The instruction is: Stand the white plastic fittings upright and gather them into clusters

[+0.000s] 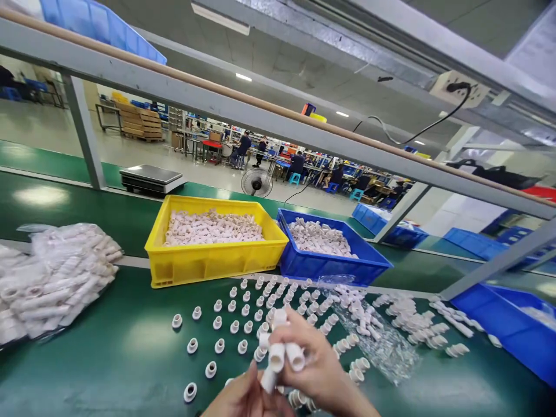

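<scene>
Several white plastic pipe fittings (277, 356) are bunched in my right hand (315, 362), whose fingers wrap round them with the open ends facing me. My left hand (243, 397) is just below, its thumb and fingers closed on the lowest white pipe fitting (268, 379) of the bunch; its fingertips are partly hidden. Under and beyond both hands, small flanged white fittings (219, 346) stand upright in loose rows on the green table (130, 370). To the right, more white fittings (347, 344) stand close together in joined rows.
A yellow bin (217, 263) and a blue bin (334, 266), both filled with small white parts, stand behind the rows. At left lies a clear bag of white tubes (65, 278). Plastic film (382, 347) lies at right, near another blue bin (512, 336). A scale (152, 178) sits farther back.
</scene>
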Action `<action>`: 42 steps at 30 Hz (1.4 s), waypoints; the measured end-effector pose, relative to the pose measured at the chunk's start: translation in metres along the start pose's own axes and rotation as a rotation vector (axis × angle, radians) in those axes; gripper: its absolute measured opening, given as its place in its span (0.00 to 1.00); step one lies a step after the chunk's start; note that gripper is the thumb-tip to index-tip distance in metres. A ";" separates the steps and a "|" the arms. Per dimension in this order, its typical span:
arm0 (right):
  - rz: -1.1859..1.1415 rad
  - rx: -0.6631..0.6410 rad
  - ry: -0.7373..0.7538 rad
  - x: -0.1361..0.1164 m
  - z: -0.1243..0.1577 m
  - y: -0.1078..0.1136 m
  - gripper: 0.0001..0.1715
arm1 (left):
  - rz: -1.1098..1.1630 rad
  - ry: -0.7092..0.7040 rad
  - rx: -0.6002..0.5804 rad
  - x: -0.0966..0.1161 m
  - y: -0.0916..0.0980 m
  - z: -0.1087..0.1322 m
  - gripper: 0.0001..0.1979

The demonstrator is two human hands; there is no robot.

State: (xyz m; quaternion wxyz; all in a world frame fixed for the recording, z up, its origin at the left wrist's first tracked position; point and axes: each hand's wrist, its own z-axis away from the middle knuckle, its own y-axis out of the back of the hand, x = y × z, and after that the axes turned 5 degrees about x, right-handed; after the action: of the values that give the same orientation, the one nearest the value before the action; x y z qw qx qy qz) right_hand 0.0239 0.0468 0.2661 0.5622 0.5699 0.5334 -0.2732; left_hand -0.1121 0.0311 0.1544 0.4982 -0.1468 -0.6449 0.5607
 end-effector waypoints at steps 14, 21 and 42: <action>-0.839 0.412 -0.172 0.072 0.024 -0.038 0.19 | -0.629 -0.624 0.636 0.106 0.057 0.049 0.11; -0.965 0.271 -0.287 0.079 0.022 -0.038 0.21 | -1.066 -0.738 0.974 0.135 0.135 0.072 0.14; -1.033 0.171 -0.387 0.090 0.010 -0.065 0.23 | -1.448 -0.436 0.886 0.130 0.136 0.064 0.07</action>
State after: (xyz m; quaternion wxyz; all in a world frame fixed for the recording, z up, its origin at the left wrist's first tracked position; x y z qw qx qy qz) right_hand -0.0072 0.0513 0.1590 0.3946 0.2174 0.6062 -0.6554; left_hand -0.2742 0.1356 0.1058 0.6085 0.6161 -0.3832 0.3213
